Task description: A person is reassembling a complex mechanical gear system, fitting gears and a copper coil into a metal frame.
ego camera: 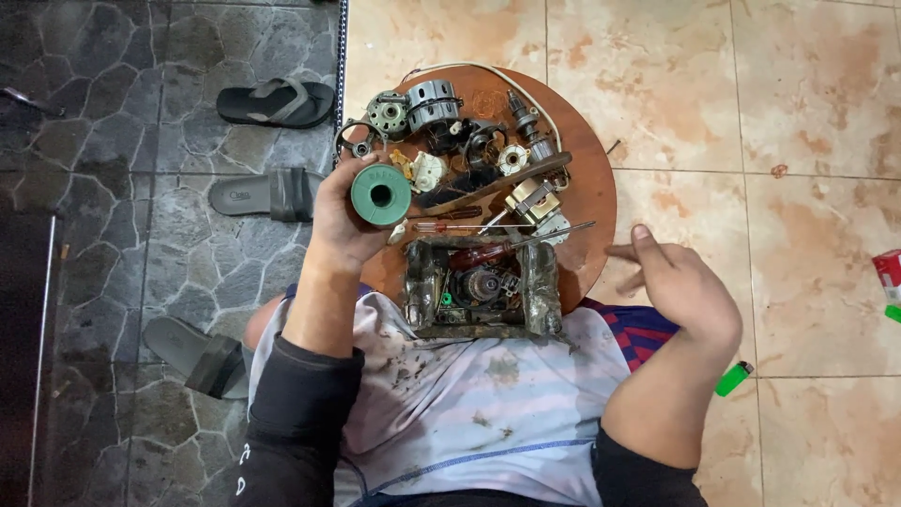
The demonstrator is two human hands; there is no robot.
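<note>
My left hand [340, 223] is shut on a green spool [380, 195], its round end with a dark centre hole facing up, held over the left edge of a round wooden board [589, 188]. My right hand [674, 282] hovers just off the board's right edge with fingers loosely spread and nothing in it. The board holds several motor parts [420, 105], a wooden stick [511, 181] and a red-handled screwdriver [488, 252]. A grimy open metal housing [481, 286] with parts inside sits at the board's near edge, against my lap.
Several dark sandals [280, 101] lie on the stone paving at left. A green lighter [734, 377] lies on the tiled floor by my right forearm. A red and white pack [889, 274] sits at the right edge. A white cord [469, 68] curves along the board's far rim.
</note>
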